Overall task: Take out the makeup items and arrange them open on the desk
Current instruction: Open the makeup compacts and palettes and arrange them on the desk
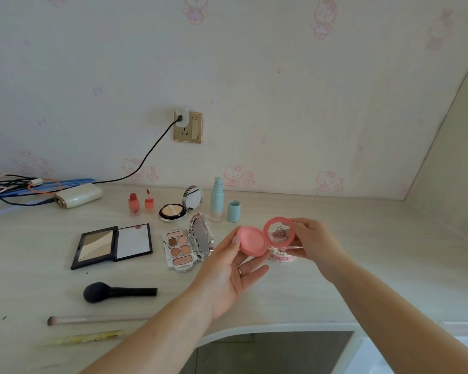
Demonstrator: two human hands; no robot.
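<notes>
Pink compact [265, 237] held open above counter [362, 252]. Left hand [234, 268] grip pinches its base. Right hand [312, 242] grip pinches its lid.

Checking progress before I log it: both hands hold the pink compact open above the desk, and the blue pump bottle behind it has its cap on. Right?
Not quite. The head view shows the blue pump bottle uncapped, its cap standing beside it. The left hand and right hand do hold the pink compact open.

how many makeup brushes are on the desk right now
2. A black brush with a fluffy head lies at front left; a thin pale-handled brush lies nearer the desk edge, its far end hidden by the left forearm.
</notes>
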